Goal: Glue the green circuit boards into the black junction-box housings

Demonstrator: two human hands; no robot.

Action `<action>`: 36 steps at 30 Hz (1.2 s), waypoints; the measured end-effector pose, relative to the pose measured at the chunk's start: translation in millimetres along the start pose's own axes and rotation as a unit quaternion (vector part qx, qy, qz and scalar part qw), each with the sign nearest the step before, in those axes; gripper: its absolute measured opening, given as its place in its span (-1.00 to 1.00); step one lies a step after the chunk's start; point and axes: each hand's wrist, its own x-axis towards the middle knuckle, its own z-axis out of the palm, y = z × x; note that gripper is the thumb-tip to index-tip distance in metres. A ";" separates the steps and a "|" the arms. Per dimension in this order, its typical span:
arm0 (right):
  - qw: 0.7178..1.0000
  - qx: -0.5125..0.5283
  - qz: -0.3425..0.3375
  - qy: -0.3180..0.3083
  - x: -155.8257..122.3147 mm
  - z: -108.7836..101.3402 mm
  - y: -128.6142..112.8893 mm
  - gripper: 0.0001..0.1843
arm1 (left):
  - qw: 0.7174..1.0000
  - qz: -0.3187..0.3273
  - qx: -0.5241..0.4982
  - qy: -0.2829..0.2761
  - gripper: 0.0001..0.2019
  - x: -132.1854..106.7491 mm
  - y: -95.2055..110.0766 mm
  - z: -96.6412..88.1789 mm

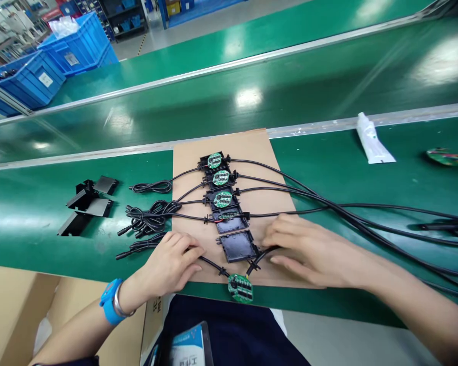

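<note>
My left hand (175, 262), fingers curled together, pinches a thin black cable (212, 264) left of a round green circuit board (240, 288). My right hand (301, 247) curls around the thicker black cable (265, 252) on the board's other side; its palm is hidden. The board hangs at the table's front edge, joined to both cables. Just above it lies a bare black plastic case half (238, 246). Further up the cardboard sheet (193, 239), more case halves form a column. Three hold flat round boards (223, 199); another board (227, 216) sits tilted in its case.
Coiled black cables (152, 217) lie left of the cardboard, beyond them loose black case parts (87, 203). Long cables (339, 208) run off right, below a white tube (372, 138). A conveyor (213, 101) and blue bins (41, 81) stand behind. An open carton (19, 305) is front left.
</note>
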 end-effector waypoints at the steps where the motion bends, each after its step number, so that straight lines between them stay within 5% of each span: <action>1: 1.000 0.013 0.006 -0.007 -4.4 2.5 -1.9 -0.84 | 1.000 0.006 0.000 0.002 -0.83 0.4 -1.6 2.7; 5: 0.995 0.037 0.044 0.083 -18.5 9.5 8.0 -0.80 | 0.998 -0.003 -0.026 0.049 -0.82 3.4 -9.8 8.3; 8: 0.982 -0.055 0.085 0.163 -23.6 13.7 20.3 -0.82 | 0.997 -0.030 -0.017 0.070 -0.83 6.2 -10.7 9.5; 12: 0.971 -0.154 0.091 0.159 -22.5 20.7 22.9 -0.83 | 0.998 -0.042 0.009 0.047 -0.83 8.6 -6.0 5.5; 19: 0.976 -0.119 0.070 0.169 -20.6 24.5 13.9 -0.86 | 0.997 0.000 0.036 0.070 -0.87 0.3 0.1 -11.6; 27: 0.981 -0.078 0.082 0.159 -13.2 29.5 12.9 -0.85 | 0.993 -0.056 0.096 -0.027 -0.82 -3.5 -2.3 -0.6; 36: 0.992 -0.013 0.050 0.114 -17.6 13.5 13.9 -0.82 | 0.972 -0.117 0.197 0.051 -0.85 5.4 -7.2 4.7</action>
